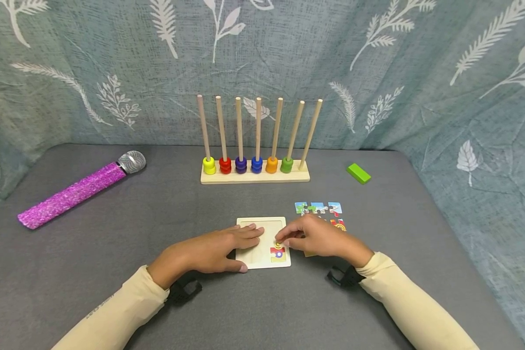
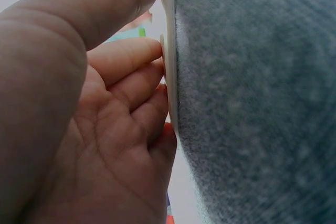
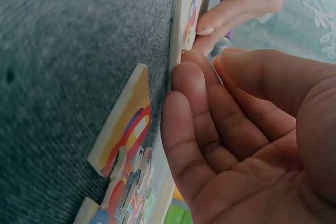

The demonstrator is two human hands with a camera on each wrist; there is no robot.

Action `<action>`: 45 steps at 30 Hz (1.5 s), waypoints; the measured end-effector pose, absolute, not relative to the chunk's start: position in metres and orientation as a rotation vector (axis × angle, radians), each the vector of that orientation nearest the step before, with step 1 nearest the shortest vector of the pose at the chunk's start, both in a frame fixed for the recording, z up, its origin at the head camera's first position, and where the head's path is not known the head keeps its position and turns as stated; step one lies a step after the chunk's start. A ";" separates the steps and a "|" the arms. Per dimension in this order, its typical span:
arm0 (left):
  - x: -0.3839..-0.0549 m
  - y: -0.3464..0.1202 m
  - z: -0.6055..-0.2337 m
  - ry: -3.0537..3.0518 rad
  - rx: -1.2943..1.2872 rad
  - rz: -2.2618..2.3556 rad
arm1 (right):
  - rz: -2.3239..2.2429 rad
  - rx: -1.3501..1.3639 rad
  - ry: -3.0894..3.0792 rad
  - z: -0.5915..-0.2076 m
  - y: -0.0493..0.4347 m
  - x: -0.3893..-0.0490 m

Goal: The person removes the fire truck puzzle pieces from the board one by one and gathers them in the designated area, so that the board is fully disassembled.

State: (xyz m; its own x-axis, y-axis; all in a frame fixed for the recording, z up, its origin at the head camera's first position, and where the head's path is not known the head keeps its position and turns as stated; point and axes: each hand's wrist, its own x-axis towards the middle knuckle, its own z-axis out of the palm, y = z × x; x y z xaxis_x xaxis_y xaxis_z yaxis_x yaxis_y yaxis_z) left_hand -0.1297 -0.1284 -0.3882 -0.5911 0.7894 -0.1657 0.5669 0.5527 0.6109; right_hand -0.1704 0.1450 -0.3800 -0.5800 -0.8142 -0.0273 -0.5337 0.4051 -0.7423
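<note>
A square wooden puzzle tray (image 1: 263,266) lies on the table with a red and yellow piece (image 1: 278,255) in its lower right corner. The person's left hand (image 1: 210,250) rests on the tray's left side, fingers spread and fairly straight, thumb at the front rim. Thumb and fingertips of the right hand (image 1: 319,236) pinch a small yellow puzzle piece (image 1: 278,245) just above the corner piece; the fingers hide most of it. Loose picture pieces (image 1: 317,207) lie right of the tray, partly under the right hand. One shows close by in the right wrist view, a yellow-edged piece (image 3: 126,124).
Behind the tray stands a wooden peg rack (image 1: 255,178) with upright rods and coloured beads. A glittery purple microphone (image 1: 76,195) lies at the left, a green block (image 1: 358,173) at the back right. A leaf-patterned curtain (image 1: 288,58) hangs behind the grey table (image 1: 166,194).
</note>
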 end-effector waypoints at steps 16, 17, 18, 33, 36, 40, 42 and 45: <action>-0.130 -0.128 -0.389 2.367 1.113 0.724 | -1.096 -1.187 2.306 -0.382 0.143 -0.167; -0.130 -0.128 -0.389 2.369 1.114 0.723 | -1.103 -1.183 2.301 -0.383 0.142 -0.166; -0.130 -0.128 -0.389 2.369 1.115 0.722 | -1.108 -1.175 2.297 -0.383 0.141 -0.166; -0.130 -0.128 -0.390 2.376 1.119 0.721 | -1.050 -1.117 2.195 -0.383 0.139 -0.163; -0.130 -0.128 -0.389 2.373 1.119 0.727 | -1.028 -1.134 2.186 -0.382 0.140 -0.163; -0.130 -0.128 -0.389 2.375 1.123 0.726 | -0.991 -1.143 2.191 -0.383 0.140 -0.163; -0.130 -0.128 -0.389 2.376 1.123 0.727 | -0.984 -1.142 2.197 -0.383 0.140 -0.163; -0.130 -0.128 -0.389 2.373 1.115 0.732 | -1.003 -1.128 2.190 -0.383 0.140 -0.164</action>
State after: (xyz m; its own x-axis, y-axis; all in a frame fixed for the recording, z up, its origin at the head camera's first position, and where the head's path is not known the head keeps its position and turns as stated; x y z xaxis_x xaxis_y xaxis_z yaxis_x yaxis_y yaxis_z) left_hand -0.1298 -0.1280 -0.3887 -0.5926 0.7924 -0.1445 0.5735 0.5411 0.6151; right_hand -0.1637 0.1396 -0.3829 -0.5465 -0.8336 -0.0801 -0.4840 0.3924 -0.7822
